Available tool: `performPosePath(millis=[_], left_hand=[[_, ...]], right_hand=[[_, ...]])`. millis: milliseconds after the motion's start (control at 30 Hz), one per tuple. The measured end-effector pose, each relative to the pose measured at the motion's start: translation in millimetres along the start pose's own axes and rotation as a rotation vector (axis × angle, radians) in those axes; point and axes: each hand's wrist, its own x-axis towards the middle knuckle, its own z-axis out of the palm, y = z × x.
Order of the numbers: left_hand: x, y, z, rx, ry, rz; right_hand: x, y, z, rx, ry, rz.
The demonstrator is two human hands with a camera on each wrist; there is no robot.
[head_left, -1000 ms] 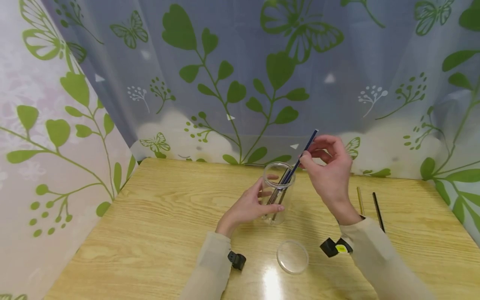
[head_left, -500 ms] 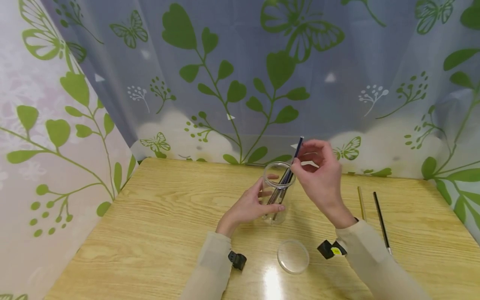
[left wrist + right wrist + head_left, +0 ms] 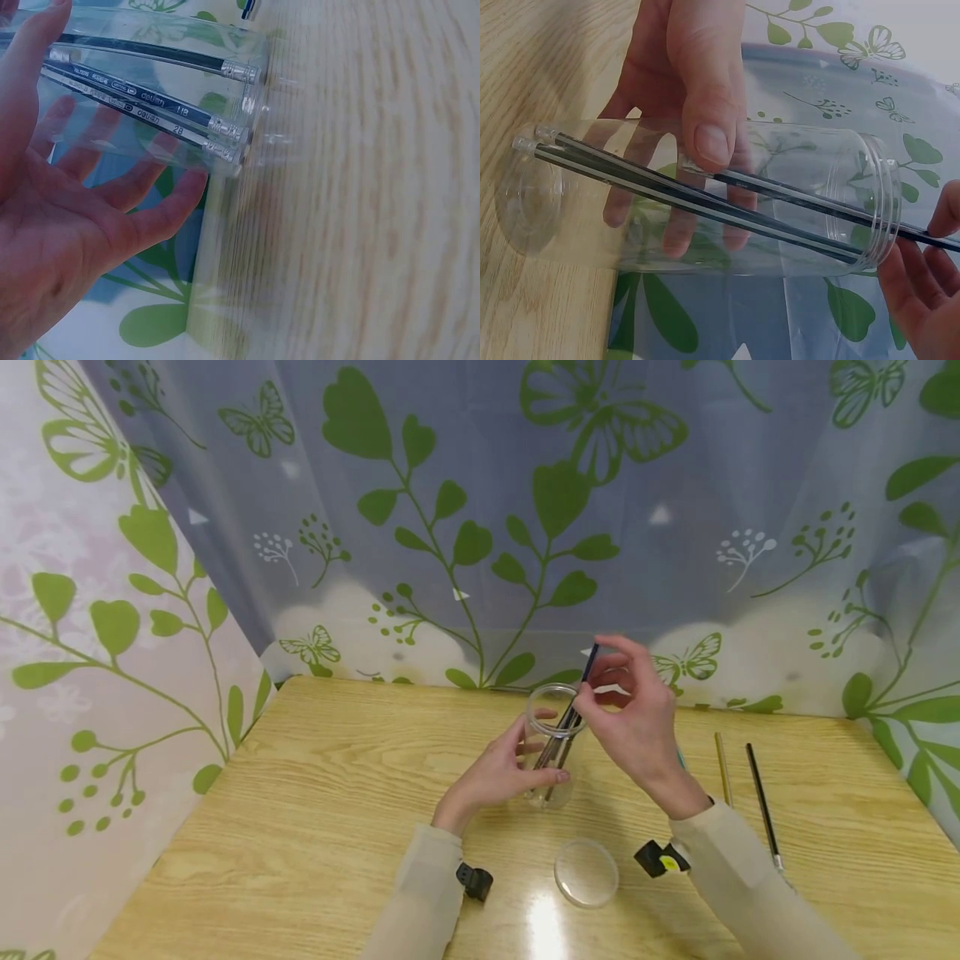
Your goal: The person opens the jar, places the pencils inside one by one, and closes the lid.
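Note:
My left hand (image 3: 491, 768) grips a clear jar (image 3: 553, 795) around its side, thumb in front, with the jar's open mouth facing up. Two dark pencils (image 3: 679, 196) lean inside with their eraser ends at the bottom; white lettering shows on pencils (image 3: 150, 101) in the left wrist view. Between thumb and fingers, my right hand (image 3: 633, 718) pinches another dark blue pencil (image 3: 591, 662) close over the rim. That pencil slants through the mouth, its ferrule end inside the jar, partly behind the left thumb (image 3: 712, 139) in the right wrist view.
A round clear lid (image 3: 587, 874) lies on the wooden table (image 3: 315, 777), nearer than the jar. To the right are a yellow pencil (image 3: 722, 767) and a black pencil (image 3: 763, 802). A patterned curtain (image 3: 480, 527) hangs behind the table.
My right hand has moved left and down toward the jar's mouth, and the pinched pencil has slid deeper inside. The left hand and the jar have stayed in place.

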Motion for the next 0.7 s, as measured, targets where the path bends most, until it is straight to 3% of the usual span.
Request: performPosePath(millis=[267,533,700], left_hand=[[-0.4,-0.5,0.0,-0.01,-0.003,0.0],[-0.5,-1.4,-0.5,0.0,-0.008,0.009],[0.2,-2.7,0.0,0.001,-0.009,0.015]], right_hand=[[-3.1,3,-2,-0.032,-0.025,-0.048],[-9.5,12,-7,-0.209,-0.108,-0.12],[-13.7,15,-8,-0.256,-0.139,-0.149]])
